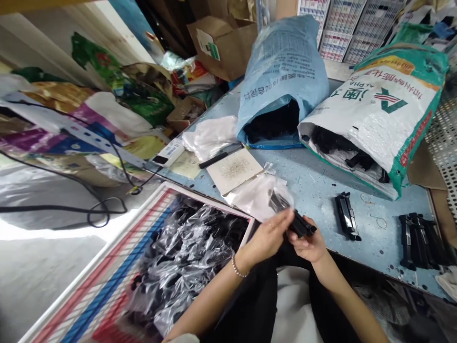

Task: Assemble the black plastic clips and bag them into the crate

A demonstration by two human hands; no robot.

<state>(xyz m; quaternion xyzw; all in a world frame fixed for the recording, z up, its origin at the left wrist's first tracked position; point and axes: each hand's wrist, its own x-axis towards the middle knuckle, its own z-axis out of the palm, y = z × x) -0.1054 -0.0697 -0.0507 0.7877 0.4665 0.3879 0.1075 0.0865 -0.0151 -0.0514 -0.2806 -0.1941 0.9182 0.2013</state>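
Near the table's front edge, my right hand [309,245] is closed round a bundle of slim black plastic parts [302,226]. My left hand [269,238] pinches a small clear plastic bag [280,197], which covers the far end of the bundle. Its thumb side touches the black parts, and some of the grip is hidden by the fingers. Under and behind the small bag lies a pile of clear bags [253,195]. To the right, a similar black bundle [347,216] rests on the table, with several more black parts [421,240] beyond it.
A crate [157,193] of bagged black parts stands at the lower left. Behind my hands, a blue sack [282,71] and a white-green sack [378,105] lie open with black parts inside. A square board [233,169] and a black stick [213,160] lie on the table.
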